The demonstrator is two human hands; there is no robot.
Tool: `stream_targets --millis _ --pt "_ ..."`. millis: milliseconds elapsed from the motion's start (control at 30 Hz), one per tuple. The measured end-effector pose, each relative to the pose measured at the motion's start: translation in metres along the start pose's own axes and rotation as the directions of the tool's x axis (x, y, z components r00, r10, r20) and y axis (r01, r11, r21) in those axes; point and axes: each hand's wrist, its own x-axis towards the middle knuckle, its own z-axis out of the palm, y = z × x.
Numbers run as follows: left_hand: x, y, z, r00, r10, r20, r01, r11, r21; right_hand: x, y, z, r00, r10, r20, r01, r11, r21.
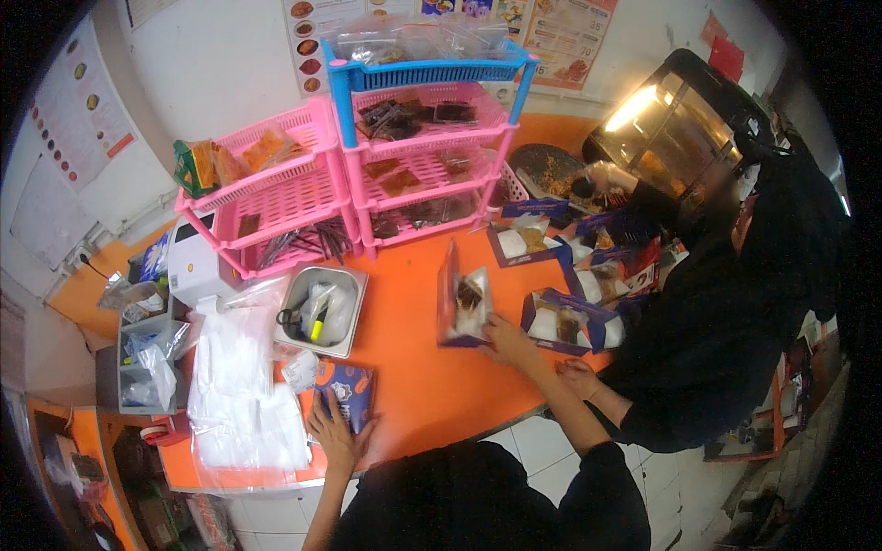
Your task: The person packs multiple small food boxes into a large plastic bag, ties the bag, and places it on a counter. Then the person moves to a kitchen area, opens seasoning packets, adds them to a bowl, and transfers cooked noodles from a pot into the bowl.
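Observation:
My left hand (336,435) is around the near end of a closed blue cardboard food box (349,390), fingers at its left side and thumb at its right. A small white paper slip (300,371) lies beside that box. My right hand (511,343) grips the near right corner of an open food box (447,298) with its lid raised on the left. White rice and a dark brown topping show inside. To the right stand several more open boxes (557,321) with rice and toppings, close to a co-worker's hand (577,378).
A co-worker in black (707,321) stands at right, one arm reaching toward a large pan (548,170). Pink racks (432,167) hold sachets at the back. A metal container (320,310) with scissors and a yellow marker, and white plastic bags (243,390), lie left on the orange table (413,390).

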Motion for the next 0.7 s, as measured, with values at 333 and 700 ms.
stream_targets --millis 333,700 --pt "0.036 0.027 0.009 0.945 0.296 0.139 -0.170 0.807 -0.565 -0.087 -0.072 -0.002 0.994 0.027 -0.103 -0.001 0.970 0.243" --pt "0.159 0.088 0.034 0.420 0.840 0.343 -0.023 0.388 -0.922 -0.116 -0.106 0.058 0.999 0.020 -0.026 0.004 0.721 0.693"
